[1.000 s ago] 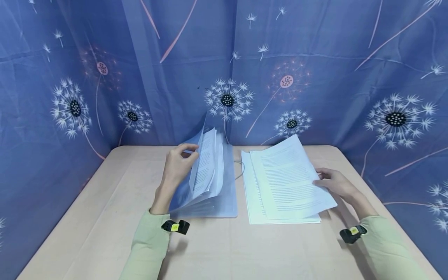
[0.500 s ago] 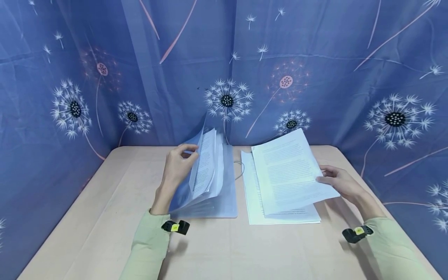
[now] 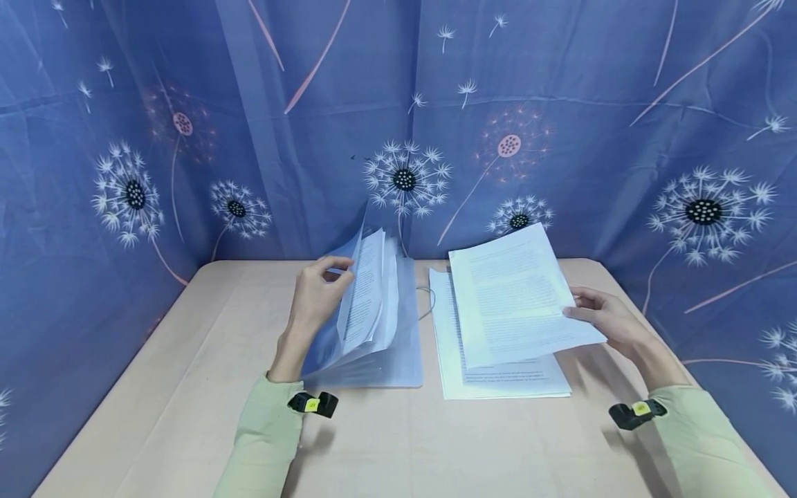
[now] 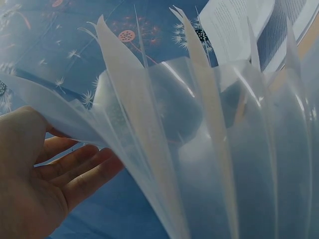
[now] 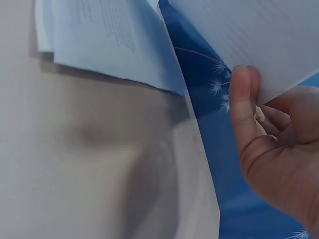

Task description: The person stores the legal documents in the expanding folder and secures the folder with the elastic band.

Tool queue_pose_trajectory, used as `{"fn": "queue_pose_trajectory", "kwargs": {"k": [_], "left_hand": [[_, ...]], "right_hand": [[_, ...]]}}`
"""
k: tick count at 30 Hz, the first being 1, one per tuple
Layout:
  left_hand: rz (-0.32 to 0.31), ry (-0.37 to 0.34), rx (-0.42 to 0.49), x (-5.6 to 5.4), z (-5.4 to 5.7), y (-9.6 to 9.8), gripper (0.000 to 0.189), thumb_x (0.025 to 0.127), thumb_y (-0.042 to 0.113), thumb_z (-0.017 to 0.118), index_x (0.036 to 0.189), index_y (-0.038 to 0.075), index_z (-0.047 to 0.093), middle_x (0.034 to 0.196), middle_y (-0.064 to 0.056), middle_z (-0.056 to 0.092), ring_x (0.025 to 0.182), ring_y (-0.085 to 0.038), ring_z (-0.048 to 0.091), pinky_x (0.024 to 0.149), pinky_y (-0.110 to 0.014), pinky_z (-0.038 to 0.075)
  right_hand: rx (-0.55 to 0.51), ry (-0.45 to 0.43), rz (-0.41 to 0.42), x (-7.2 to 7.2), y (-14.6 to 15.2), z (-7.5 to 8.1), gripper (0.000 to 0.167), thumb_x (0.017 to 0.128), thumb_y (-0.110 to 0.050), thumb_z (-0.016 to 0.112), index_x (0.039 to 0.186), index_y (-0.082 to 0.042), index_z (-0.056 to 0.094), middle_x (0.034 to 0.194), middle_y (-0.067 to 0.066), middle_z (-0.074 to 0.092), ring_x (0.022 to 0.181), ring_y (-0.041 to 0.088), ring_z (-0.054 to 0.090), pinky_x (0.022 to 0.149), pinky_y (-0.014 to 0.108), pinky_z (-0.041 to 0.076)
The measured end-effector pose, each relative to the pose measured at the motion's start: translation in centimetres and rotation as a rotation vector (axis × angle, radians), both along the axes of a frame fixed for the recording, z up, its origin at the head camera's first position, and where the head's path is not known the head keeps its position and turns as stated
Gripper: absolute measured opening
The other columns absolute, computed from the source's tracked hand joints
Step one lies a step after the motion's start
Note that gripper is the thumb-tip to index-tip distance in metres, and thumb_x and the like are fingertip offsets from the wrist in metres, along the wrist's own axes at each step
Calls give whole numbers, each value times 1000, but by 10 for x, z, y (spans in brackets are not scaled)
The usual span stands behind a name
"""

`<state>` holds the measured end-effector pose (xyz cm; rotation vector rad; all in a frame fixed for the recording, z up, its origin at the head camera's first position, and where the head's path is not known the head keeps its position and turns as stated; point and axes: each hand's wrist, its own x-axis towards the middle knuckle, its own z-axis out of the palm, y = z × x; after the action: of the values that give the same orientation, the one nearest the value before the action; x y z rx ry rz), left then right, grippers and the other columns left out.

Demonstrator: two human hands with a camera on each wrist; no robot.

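A translucent blue expanding file folder (image 3: pixel 407 353) stands fanned open on the table, with printed papers (image 3: pixel 366 290) in its pockets. At its left side my left hand (image 3: pixel 319 294) pinches the edge of a cover or divider. The folder's pleated plastic side (image 4: pixel 239 149) fills much of the left wrist view. To the right of the folder lies a stack of printed sheets (image 3: pixel 443 346). Above that stack, my right hand (image 3: pixel 613 324) pinches a lifted printed sheet (image 3: pixel 510 297) by its right edge, thumb on top. Whether it is one sheet or more I cannot tell.
A thin elastic cord loop (image 3: pixel 431 303) sticks out from the folder's right edge toward the stack. The cream tabletop (image 3: pixel 398 449) ends at a blue dandelion-patterned curtain (image 3: pixel 349 138) behind and at both sides.
My right hand has raised the top sheet and shifted it slightly right and away, uncovering more of the stack's near part. The left hand and folder have hardly moved.
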<state>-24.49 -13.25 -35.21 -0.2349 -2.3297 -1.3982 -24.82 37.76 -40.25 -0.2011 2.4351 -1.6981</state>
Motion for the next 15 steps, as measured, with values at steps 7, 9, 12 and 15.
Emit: {"fn": "queue_pose_trajectory", "kwargs": {"k": [7, 9, 12, 15], "left_hand": [[3, 2, 0, 0, 0, 0, 26, 89, 13, 61, 110, 6, 75, 107, -11, 72, 85, -24, 70, 69, -33, 55], [2, 2, 0, 0, 0, 0, 26, 89, 13, 61, 110, 6, 75, 107, -11, 72, 86, -25, 70, 69, -33, 54], [0, -1, 2, -1, 0, 0, 27, 89, 13, 61, 111, 5, 74, 107, -11, 72, 87, -27, 70, 68, -33, 54], [-2, -1, 5, 0, -1, 0, 27, 89, 13, 61, 111, 4, 74, 107, -12, 72, 87, -28, 70, 68, -34, 54]], "right_hand": [[24, 9, -23, -1, -3, 6, 57, 98, -18, 62, 146, 0, 37, 98, -9, 67, 85, 9, 70, 68, 33, 60], [7, 8, -17, -1, -5, 7, 58, 98, -17, 62, 147, -1, 36, 99, -8, 68, 85, 10, 71, 68, 34, 60], [-4, 12, -12, -2, -7, 8, 58, 98, -16, 63, 148, -3, 36, 100, -7, 69, 85, 10, 71, 68, 34, 60], [-14, 19, -12, -3, -9, 10, 63, 97, -16, 64, 151, -4, 34, 100, -5, 69, 84, 10, 72, 67, 32, 60]]}}
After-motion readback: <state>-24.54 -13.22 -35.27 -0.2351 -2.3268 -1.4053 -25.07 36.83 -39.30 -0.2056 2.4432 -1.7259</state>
